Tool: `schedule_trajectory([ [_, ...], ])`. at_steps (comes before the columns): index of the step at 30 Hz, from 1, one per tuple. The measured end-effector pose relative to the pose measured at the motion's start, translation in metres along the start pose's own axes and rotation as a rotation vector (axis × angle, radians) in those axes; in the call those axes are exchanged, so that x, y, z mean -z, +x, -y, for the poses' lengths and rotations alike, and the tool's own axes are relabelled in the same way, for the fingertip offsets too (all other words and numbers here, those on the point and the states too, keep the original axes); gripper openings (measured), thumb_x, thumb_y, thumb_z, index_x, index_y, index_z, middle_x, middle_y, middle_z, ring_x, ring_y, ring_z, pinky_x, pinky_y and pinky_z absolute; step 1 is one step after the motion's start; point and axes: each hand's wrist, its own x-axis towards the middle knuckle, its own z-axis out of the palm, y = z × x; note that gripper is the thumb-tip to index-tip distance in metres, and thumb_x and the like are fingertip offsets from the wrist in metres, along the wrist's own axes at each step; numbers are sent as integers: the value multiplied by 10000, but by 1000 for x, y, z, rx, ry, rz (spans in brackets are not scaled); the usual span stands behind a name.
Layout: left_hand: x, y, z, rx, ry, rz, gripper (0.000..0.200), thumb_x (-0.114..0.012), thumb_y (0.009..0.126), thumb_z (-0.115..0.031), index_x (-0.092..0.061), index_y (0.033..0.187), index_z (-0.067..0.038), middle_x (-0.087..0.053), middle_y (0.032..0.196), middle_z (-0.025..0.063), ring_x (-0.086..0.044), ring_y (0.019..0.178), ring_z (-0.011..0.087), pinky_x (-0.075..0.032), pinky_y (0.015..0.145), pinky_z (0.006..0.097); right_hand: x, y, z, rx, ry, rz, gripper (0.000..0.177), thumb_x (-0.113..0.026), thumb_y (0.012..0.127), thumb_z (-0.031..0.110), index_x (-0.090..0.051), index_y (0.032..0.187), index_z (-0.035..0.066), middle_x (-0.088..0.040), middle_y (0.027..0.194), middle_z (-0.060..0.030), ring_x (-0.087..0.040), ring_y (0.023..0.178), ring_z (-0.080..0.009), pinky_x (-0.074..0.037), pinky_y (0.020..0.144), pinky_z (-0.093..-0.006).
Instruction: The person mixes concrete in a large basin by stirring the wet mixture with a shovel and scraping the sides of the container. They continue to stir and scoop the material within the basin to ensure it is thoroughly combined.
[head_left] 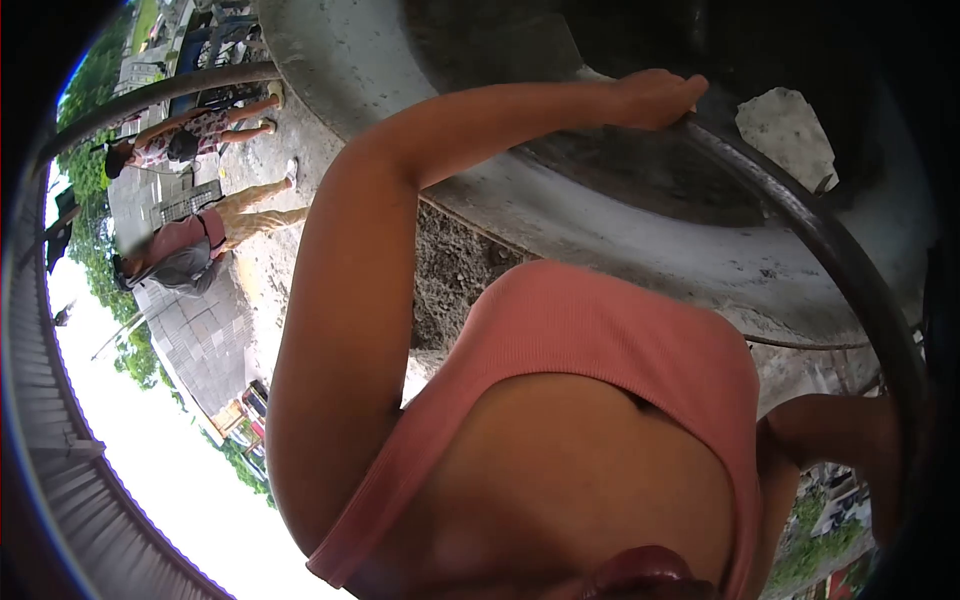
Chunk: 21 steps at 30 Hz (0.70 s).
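My left hand [658, 98] is closed round the upper end of a dark, shiny metal bar [800, 205]. From there the bar curves down to the right edge of the view. Behind the hand is a large round metal drum or basin [350, 70], with grey, cement-like residue on its rim and a dark inside. A pale, rough-edged patch [785, 135] shows within it, just right of the hand. At the lower right, my right forearm [835, 428] is bent beside the bar's lower part. Shadow covers the right hand, so its fingers cannot be made out.
The view is turned sideways. Two people, one in a patterned top [185, 140] and one in a pink top [180, 245], stand at the left. Another metal pipe [160, 95] runs near them. Grey block stacks [205, 335] and a corrugated roof [100, 510] lie beyond.
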Motion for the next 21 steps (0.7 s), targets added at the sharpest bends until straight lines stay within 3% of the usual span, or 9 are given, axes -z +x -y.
schedule_trajectory([
  [2,19,-7,-30,130,-98,6,644,-225,905,-479,-650,908,5,-628,925,105,-540,834,214,-397,811,327,-8,12,13,38,-55,191,528,-469,858,513,-414,1175,94,-583,685,17,-452,415,-116,-388,362,-248],
  [4,27,-13,-22,333,-253,59,638,-239,904,-484,-648,912,5,-626,934,103,-539,845,217,-394,822,325,-52,1,-8,264,-11,-228,353,-473,865,459,-428,922,114,-248,540,61,-264,399,-52,-235,320,-192],
  [6,8,-19,33,481,-286,126,617,-252,884,-488,-601,1034,-1,-576,1100,207,-532,1014,341,-360,914,399,-22,-49,-30,-46,-258,-10,381,-536,772,336,-408,968,37,-372,607,13,-363,461,-111,-328,427,-267],
  [7,1,-22,47,479,-285,119,617,-252,884,-488,-601,1034,-1,-576,1100,207,-532,1014,341,-360,914,399,-18,-73,-39,-320,-317,-67,277,-505,576,279,-427,765,91,-321,598,-17,-345,528,-162,-361,628,-353],
  [11,-8,-19,51,460,-276,146,635,-252,909,-489,-656,923,1,-624,963,108,-544,881,216,-388,858,340,24,-59,-20,-345,-171,115,283,-499,571,302,-405,759,112,-295,597,1,-336,537,-143,-346,623,-322],
  [14,0,-16,12,370,-299,201,602,-234,928,-444,-637,951,2,-624,987,113,-555,867,235,-389,871,348,-18,-34,-10,-69,-115,139,361,-530,763,279,-420,978,10,-392,626,-6,-393,467,-124,-358,435,-284],
  [16,0,-15,-8,-123,117,49,567,-205,944,-387,-615,998,0,-627,1005,117,-563,867,240,-392,878,346,-45,-10,7,8,-93,122,309,-488,865,382,-457,793,83,-319,558,65,-348,401,-83,-300,366,-234],
  [18,13,-24,-36,-23,57,96,561,-194,945,-370,-609,1005,2,-628,1005,119,-563,869,237,-392,881,345,-39,11,36,361,-135,6,273,-484,868,354,-462,837,84,-400,574,25,-417,441,-123,-369,436,-289],
  [21,-13,-26,32,214,-345,144,555,-183,944,-355,-605,1005,0,-630,993,122,-562,866,233,-390,887,345,-25,-43,-14,9,-232,24,279,-501,825,319,-445,891,54,-397,590,12,-411,451,-125,-365,436,-291],
])
